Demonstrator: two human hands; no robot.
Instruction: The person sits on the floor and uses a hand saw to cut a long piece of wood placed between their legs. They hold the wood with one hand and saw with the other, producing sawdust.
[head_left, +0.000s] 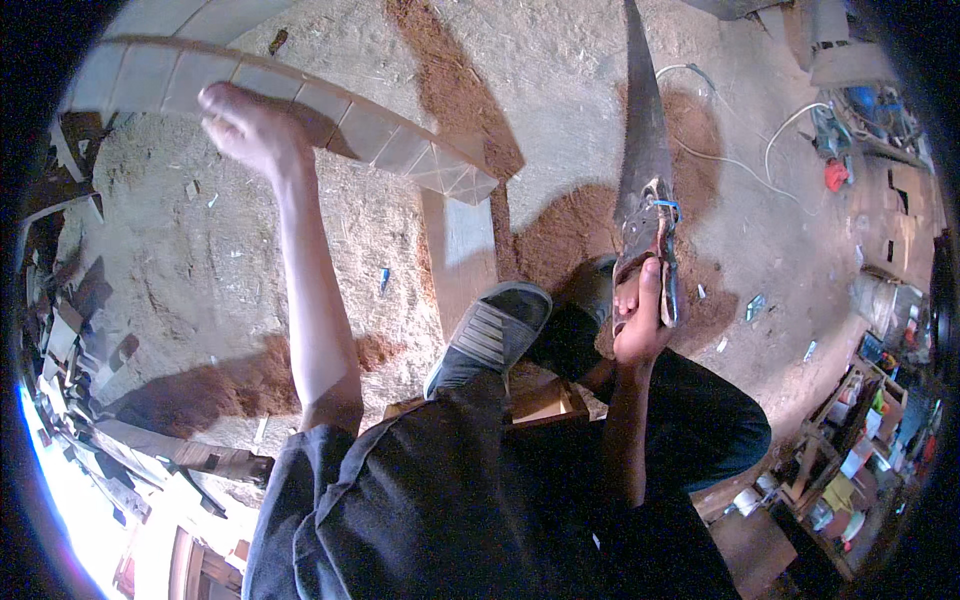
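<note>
My right hand [641,320] is wrapped round the handle of a handsaw [645,150]. The saw's dark, tapering blade points away from me, and a blue tie [667,208] circles it near the handle. At the upper left, my left hand [250,130] is closed with curled fingers, over the lower edge of a long wooden board [385,140]. Whether it grips the board or something small is hidden. Lines are drawn across the board, with crossing marks at its right end. Beneath that end a wooden support [465,250] reaches down toward my shoe [492,335].
Reddish sawdust [565,235] and small scraps lie on the floor, with a small blue object [384,280] left of my shoe. A pale cable [740,165] loops at the right. Cluttered shelves [860,430] line the right side; wood offcuts [65,340] pile at the left.
</note>
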